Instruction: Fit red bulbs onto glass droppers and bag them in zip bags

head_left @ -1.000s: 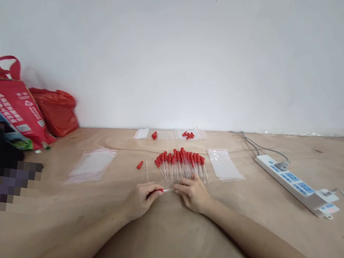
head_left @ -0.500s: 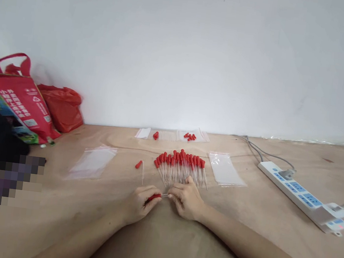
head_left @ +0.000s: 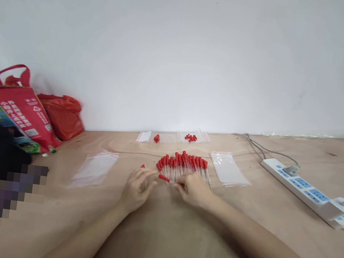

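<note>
One crosswise dropper points its bulb left, pinched by the right hand; left hand spread. A clear bag bears red bulbs

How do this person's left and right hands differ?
The left hand is open, thumb and fingers apart; the right hand pinches a red-bulbed dropper. The left hand is left of the dropper pile; the right hand is in front of it. Both are bare.

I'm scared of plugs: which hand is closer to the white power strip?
Right. The right hand is left of the power strip, not touching it; the left hand is farther left.
</note>
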Tool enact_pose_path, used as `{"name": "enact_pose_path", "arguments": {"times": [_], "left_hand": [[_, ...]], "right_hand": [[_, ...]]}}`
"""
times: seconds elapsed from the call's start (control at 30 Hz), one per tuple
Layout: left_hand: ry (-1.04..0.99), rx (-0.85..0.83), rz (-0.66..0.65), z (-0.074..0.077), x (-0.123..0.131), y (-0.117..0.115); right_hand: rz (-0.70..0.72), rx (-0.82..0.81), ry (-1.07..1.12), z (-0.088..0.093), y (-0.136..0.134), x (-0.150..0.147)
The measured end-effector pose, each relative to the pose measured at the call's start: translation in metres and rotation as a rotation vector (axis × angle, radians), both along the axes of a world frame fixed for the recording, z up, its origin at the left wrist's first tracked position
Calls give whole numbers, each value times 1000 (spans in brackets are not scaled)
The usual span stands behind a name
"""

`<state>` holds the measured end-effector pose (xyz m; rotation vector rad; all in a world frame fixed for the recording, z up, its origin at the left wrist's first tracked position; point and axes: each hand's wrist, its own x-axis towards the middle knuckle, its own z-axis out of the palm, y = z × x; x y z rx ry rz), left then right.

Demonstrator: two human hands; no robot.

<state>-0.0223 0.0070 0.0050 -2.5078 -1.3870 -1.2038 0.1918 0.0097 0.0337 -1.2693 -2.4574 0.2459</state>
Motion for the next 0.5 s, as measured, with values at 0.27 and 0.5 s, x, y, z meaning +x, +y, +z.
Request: {"name": "enact_pose_path", "arguments": {"times": [0.27,0.5], "left_hand": [[48,-136,288,-18,-46,39],[16,-186,209,-17,-37,35]], "right_hand": [[-527,-52,49,0,42,-51],[-467,-54,-60,-6,47,-67]]}}
